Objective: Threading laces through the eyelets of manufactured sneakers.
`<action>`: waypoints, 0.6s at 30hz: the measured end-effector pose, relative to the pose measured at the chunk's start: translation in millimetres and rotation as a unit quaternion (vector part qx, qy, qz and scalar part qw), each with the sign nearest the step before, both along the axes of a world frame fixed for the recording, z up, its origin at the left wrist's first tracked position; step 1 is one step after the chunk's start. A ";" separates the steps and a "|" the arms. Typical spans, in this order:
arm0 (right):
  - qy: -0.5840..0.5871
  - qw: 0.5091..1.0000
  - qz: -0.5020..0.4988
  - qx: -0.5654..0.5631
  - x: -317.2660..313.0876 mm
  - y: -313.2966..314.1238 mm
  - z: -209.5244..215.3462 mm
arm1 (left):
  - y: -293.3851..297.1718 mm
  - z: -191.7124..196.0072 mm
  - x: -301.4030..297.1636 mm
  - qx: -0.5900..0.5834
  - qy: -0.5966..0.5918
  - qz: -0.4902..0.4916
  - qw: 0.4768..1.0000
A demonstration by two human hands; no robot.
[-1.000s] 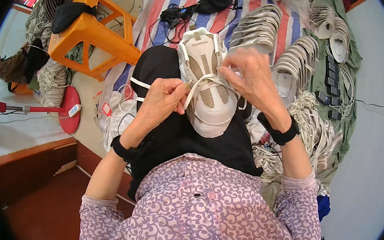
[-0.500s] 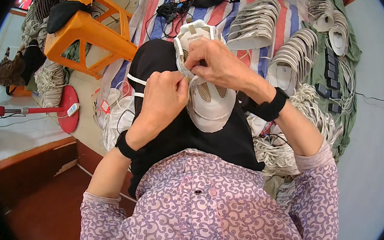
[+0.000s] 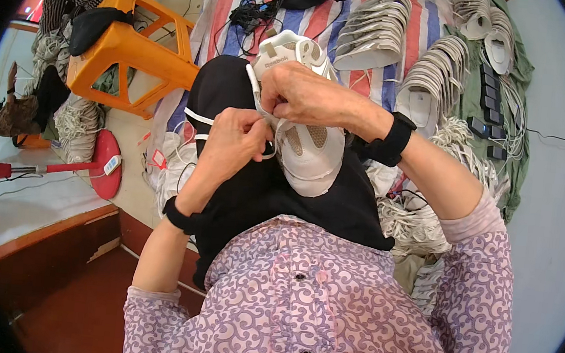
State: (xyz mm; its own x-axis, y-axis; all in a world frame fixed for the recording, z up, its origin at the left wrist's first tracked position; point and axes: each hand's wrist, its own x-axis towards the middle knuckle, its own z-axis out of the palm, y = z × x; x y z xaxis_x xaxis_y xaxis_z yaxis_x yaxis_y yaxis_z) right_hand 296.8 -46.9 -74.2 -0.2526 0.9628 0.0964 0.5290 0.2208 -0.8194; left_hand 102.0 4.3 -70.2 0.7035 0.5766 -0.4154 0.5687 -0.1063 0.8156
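A white shoe upper (image 3: 308, 169) with beige mesh panels lies across my black-clothed lap, its toe toward me and its tongue pointing away. My right hand (image 3: 307, 97) reaches across its middle, fingers pinched at the left eyelet edge; the fingertips are partly hidden. Just left of the upper, my left hand (image 3: 235, 138) is closed with thumb and forefinger together on a white shoelace. A small loop of that lace shows beside the thumb, and white strands (image 3: 198, 117) stick out on the hand's other side. Both wrists wear black bands.
Stacked white shoe uppers (image 3: 374, 32) lie on the striped sheet ahead, with more (image 3: 430, 89) to the right. Bundled white laces (image 3: 421, 220) sit by my right side. An orange stool (image 3: 121, 52) stands at left. Black cables (image 3: 253, 17) and a row of black devices (image 3: 488, 101) lie farther off.
My right hand has shifted slightly left along the upper, lifting its left edge. My left hand has turned, thumb and forefinger now showing, and a lace loop has appeared beside it.
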 end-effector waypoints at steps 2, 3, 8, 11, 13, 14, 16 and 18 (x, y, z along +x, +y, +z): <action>-0.010 1.000 -0.007 -0.019 -0.2 1.4 -0.5 | 0.2 -1.5 3.0 0.032 -0.006 -0.005 0.999; -0.042 0.999 0.008 0.000 0.2 1.8 -3.9 | -0.1 -1.4 4.2 0.032 -0.009 0.005 0.999; -0.169 0.971 0.026 0.168 -1.3 -13.4 1.0 | 0.7 5.8 4.4 0.096 -0.057 0.074 0.991; -0.195 0.966 0.019 0.169 -2.9 -17.7 6.1 | 10.8 13.4 15.4 0.207 -0.164 0.070 0.962; -0.199 0.966 0.017 0.165 2.1 -15.8 9.6 | 21.3 6.3 23.4 0.316 -0.167 0.020 0.934; -0.156 0.947 -0.007 0.279 15.8 -18.3 11.0 | 22.7 2.4 26.2 0.419 -0.167 -0.035 0.892; -0.186 0.912 -0.077 0.358 68.1 -12.5 10.5 | 17.7 11.8 31.4 0.367 -0.122 -0.057 0.920; -0.229 0.933 -0.108 0.257 117.1 -11.4 33.9 | 19.4 12.1 31.9 0.445 -0.119 -0.090 0.883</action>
State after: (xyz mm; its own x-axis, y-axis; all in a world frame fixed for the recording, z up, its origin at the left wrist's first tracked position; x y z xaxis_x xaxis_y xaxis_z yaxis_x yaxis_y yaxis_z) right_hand 413.9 -58.3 -40.3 -0.1859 0.8522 0.4891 0.8755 0.3697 -0.3113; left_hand 133.9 23.7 -58.2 0.8232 0.4702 0.3182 0.3010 -0.8367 0.4575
